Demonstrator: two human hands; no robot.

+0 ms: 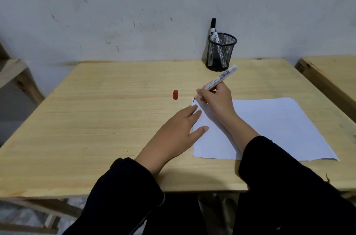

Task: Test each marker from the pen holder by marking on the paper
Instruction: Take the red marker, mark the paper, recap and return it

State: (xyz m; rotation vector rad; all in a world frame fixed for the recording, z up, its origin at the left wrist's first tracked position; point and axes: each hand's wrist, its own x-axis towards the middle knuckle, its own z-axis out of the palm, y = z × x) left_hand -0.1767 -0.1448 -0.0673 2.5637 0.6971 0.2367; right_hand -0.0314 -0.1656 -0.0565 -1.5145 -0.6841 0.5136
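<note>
Marker (219, 80) pinched in right hand (215, 99) at paper (269, 128) far-left corner; left hand (177, 126) laid flat, fingers loosely spread, on paper's left edge; red cap (175, 94) left of paper.

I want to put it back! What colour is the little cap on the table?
Red. The cap stands on the table, clearest in the head view.

Open tabletop (96, 119) (red cap (175, 94) aside)

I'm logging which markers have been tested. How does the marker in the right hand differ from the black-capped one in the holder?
The marker in the right hand is uncapped, its red cap standing on the table; the black-capped marker is closed. The held one slants with its tip at the paper; the other stands nearly upright in the mesh pen holder. Both have white printed barrels.
</note>
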